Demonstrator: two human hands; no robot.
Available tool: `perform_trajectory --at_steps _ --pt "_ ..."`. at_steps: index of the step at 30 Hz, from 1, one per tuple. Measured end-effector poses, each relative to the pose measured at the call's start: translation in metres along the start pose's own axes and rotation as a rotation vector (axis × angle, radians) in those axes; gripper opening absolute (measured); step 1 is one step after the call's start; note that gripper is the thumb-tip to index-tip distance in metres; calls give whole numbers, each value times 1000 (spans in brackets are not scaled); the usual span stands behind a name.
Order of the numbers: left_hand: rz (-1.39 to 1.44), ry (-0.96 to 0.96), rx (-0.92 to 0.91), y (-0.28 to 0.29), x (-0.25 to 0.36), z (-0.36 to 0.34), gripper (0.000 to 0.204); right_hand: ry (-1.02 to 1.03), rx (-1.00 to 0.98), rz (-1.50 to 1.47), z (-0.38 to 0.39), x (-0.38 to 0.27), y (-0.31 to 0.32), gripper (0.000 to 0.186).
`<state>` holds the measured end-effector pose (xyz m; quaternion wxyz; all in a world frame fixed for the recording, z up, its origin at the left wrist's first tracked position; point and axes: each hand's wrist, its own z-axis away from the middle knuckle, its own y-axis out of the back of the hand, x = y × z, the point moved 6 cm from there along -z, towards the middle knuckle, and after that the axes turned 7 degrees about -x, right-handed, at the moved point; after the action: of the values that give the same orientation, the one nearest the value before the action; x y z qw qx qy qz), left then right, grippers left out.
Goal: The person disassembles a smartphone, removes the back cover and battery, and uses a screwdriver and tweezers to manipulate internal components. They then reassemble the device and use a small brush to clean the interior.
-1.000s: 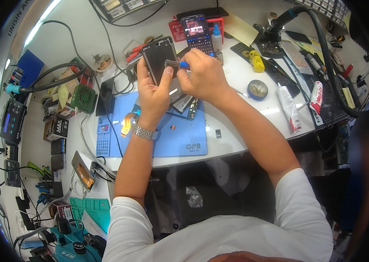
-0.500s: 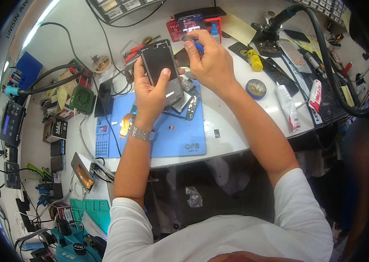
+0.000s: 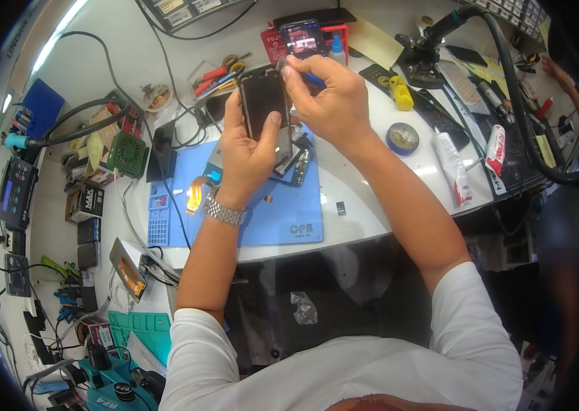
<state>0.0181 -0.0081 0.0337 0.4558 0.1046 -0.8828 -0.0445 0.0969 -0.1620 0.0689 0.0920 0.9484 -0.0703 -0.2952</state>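
Phone [image 3: 262, 96] is up off the tabletop [image 3: 371, 198], long axis running near to far, far end leaning slightly left. Left hand [image 3: 248, 156] grips its near half, thumb across the face, fingers behind the left edge. Right hand [image 3: 330, 99] sits just beside the far right corner, fingers pinching a small blue-handled tool [image 3: 314, 80]; contact with phone: cannot tell. Lit handset [image 3: 303, 41] stands beyond.

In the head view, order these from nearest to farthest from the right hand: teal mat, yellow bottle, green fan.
From the right hand:
1. Yellow bottle: just to its right.
2. Green fan: well to its left, beyond the left hand.
3. Teal mat: lower left.
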Motion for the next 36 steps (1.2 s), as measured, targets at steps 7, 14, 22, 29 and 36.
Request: perform_trajectory --at_steps 7,14,22,29,36 --pt "127 37 12 0 5 0 57 31 -17 9 0 2 1 14" --pt "180 78 -19 0 5 1 57 -17 -28 -94 -1 7 -2 14" --pt "195 76 -4 2 2 -1 57 -89 8 -219 -1 4 2 16" --pt "157 12 30 2 4 -5 57 -61 7 -99 -1 1 2 16" --pt "147 -12 37 1 4 -5 57 -45 11 -100 -1 -2 4 16"
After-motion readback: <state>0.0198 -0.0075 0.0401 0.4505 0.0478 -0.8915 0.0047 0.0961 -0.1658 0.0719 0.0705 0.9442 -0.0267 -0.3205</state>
